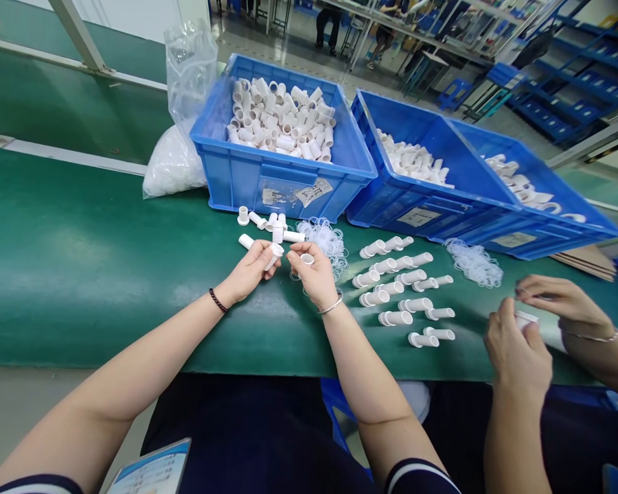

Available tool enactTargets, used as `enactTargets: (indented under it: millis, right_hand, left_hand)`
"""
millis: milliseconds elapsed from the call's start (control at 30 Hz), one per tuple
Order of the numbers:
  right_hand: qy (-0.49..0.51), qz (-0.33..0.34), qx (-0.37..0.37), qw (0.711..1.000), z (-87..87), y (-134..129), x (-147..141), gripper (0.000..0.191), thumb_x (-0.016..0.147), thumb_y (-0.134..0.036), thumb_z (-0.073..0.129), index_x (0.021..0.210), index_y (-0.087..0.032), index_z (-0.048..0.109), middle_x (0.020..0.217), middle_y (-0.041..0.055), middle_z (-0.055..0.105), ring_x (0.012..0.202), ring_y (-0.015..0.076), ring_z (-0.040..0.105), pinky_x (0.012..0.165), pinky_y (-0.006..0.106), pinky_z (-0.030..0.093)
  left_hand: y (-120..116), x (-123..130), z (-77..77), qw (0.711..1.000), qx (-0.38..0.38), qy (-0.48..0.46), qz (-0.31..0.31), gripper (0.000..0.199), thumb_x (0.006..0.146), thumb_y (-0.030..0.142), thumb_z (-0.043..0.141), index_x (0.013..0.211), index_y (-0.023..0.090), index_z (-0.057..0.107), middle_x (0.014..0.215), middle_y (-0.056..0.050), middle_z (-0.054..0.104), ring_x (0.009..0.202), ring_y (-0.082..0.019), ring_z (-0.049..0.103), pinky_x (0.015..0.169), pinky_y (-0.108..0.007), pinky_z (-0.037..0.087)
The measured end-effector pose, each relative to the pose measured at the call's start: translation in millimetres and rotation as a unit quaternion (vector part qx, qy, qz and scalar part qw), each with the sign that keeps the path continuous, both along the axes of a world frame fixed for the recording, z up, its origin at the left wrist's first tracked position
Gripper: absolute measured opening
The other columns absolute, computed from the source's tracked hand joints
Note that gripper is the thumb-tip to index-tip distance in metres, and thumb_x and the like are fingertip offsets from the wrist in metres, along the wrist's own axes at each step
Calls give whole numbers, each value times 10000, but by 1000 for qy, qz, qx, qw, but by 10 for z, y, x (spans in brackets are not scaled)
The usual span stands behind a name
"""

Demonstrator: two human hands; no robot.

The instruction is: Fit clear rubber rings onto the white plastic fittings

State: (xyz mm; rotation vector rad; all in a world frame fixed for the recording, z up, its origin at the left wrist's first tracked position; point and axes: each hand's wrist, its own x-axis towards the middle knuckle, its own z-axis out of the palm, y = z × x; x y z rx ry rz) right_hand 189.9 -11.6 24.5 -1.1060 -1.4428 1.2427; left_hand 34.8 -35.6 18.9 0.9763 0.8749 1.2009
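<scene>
My left hand is closed around a short white plastic pipe fitting, its open end tilted up. Just beside it, my right hand has thumb and fingertips pinched together; what sits between the tips is too small to make out. The round mouth of another white fitting shows at the curl of my right fingers, and I cannot tell if it is held. Several loose white fittings stand and lie just beyond my hands. A pile of thin clear rings lies behind my right hand.
Several rows of white fittings stand right of my hands. Behind is a blue bin full of fittings, with more blue bins beside it and a clear bag left. A co-worker's hands work at right near a second ring pile.
</scene>
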Motion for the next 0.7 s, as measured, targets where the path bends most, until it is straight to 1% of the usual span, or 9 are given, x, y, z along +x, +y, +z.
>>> enactTargets:
  millis: [100, 233, 333, 467, 533, 567, 600, 633, 700]
  right_hand:
    - [28, 13, -26, 999, 3, -15, -25, 300, 747, -437, 674, 922, -209, 590, 774, -18, 576, 562, 76, 488, 539, 224, 431]
    - [22, 42, -38, 998, 12, -32, -46, 302, 762, -449, 658, 933, -204, 619, 772, -14, 583, 583, 77, 483, 558, 219, 437]
    - [24, 45, -45, 998, 6, -39, -56, 307, 761, -470, 651, 911, -203, 633, 749, -16, 590, 585, 81, 484, 561, 219, 442]
    - [32, 72, -50, 996, -8, -59, -70, 327, 768, -448, 655, 990, -209, 635, 711, -17, 596, 608, 97, 527, 601, 237, 472]
    - [52, 84, -59, 993, 0, -62, -61, 342, 748, -414, 685, 1019, -215, 621, 699, -22, 597, 603, 102, 547, 599, 243, 485]
    - [74, 75, -66, 992, 11, -56, -46, 334, 737, -400, 697, 1006, -221, 610, 722, -21, 606, 600, 101, 554, 576, 236, 486]
    - [104, 58, -76, 990, 28, -45, -24, 319, 735, -396, 695, 987, -230, 591, 770, -16, 623, 606, 100, 565, 540, 225, 479]
    - [139, 42, -89, 985, 49, -29, 3, 308, 744, -402, 680, 979, -240, 563, 845, -7, 642, 632, 105, 585, 502, 212, 469]
    - [204, 28, -127, 970, 99, 8, 65, 308, 775, -433, 629, 995, -264, 495, 1012, 11, 651, 737, 137, 639, 442, 189, 444]
  left_hand:
    - [-11, 37, 12, 998, -35, -55, -18, 285, 865, 462, 519, 908, 186, 466, 680, 13, 536, 516, -82, 449, 490, -208, 345]
    - [-29, 30, 47, 995, -48, -76, -49, 290, 871, 461, 510, 856, 175, 461, 631, 13, 523, 486, -81, 448, 465, -201, 327]
    - [-34, 34, 30, 991, -64, -92, -70, 286, 876, 454, 503, 843, 172, 469, 617, 9, 520, 477, -81, 450, 457, -197, 323]
    - [-42, 81, 13, 992, -68, -91, -59, 304, 875, 477, 493, 862, 174, 476, 635, 8, 520, 492, -84, 454, 471, -201, 341]
    - [-49, 40, 74, 998, -34, -4, -56, 337, 869, 516, 475, 891, 180, 488, 670, -6, 539, 528, -103, 480, 502, -224, 377]
    - [-52, -23, 127, 996, 3, 74, -53, 348, 854, 524, 493, 922, 183, 505, 724, -27, 567, 589, -125, 517, 551, -248, 412]
    - [-57, -119, 191, 983, 49, 170, -50, 359, 828, 523, 533, 959, 188, 525, 810, -53, 594, 688, -158, 555, 626, -282, 445]
    - [-61, -246, 259, 955, 100, 276, -44, 378, 787, 497, 598, 1013, 199, 547, 929, -79, 605, 834, -200, 571, 733, -324, 457]
    - [-64, -566, 373, 868, 176, 465, -20, 470, 653, 440, 723, 1056, 235, 592, 1135, -100, 555, 1098, -298, 479, 897, -411, 406]
